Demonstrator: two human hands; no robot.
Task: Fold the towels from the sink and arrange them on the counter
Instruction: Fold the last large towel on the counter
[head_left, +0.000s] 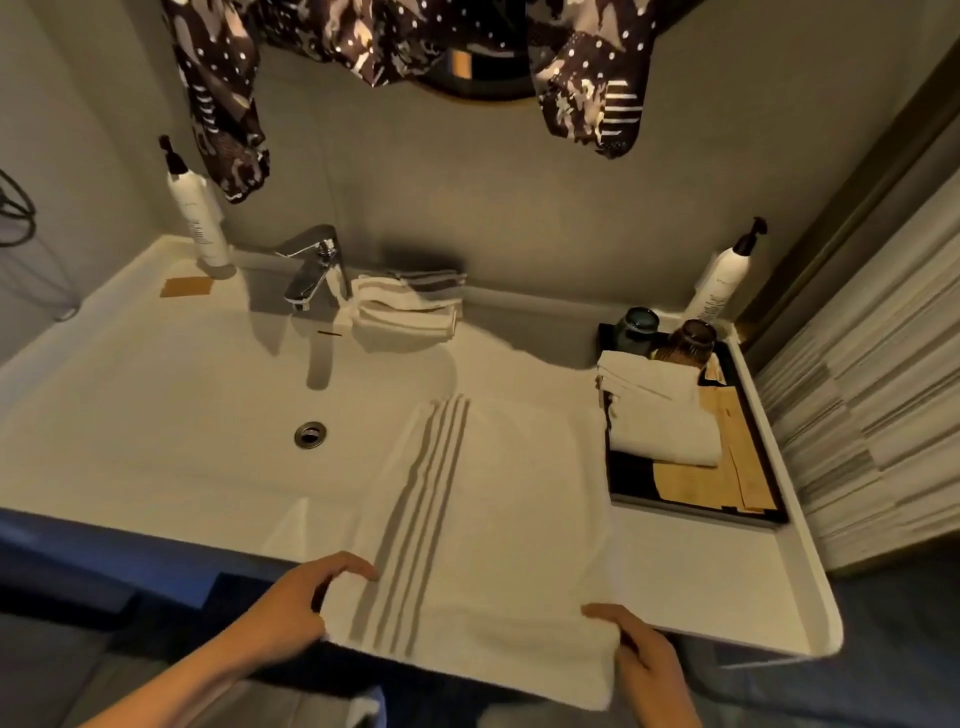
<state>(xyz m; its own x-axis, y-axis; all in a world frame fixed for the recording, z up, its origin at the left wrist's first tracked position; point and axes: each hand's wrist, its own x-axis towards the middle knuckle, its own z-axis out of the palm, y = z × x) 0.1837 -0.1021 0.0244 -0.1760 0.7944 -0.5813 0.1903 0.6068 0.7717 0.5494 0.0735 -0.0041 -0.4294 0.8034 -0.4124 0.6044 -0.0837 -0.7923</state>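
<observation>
Both hands gripped a white striped towel (483, 525) at lower centre: left hand (291, 603) pinching its near-left corner, right hand (641, 657) curled over the near-right edge, cloth spread across sink (156, 415) and worktop (701, 571).

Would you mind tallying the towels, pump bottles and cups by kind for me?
Towels and towel stacks: 3, the striped towel held by the left hand and right hand, the folded stack, the folded towel
Pump bottles: 2
Cups: 2
Total: 7
</observation>
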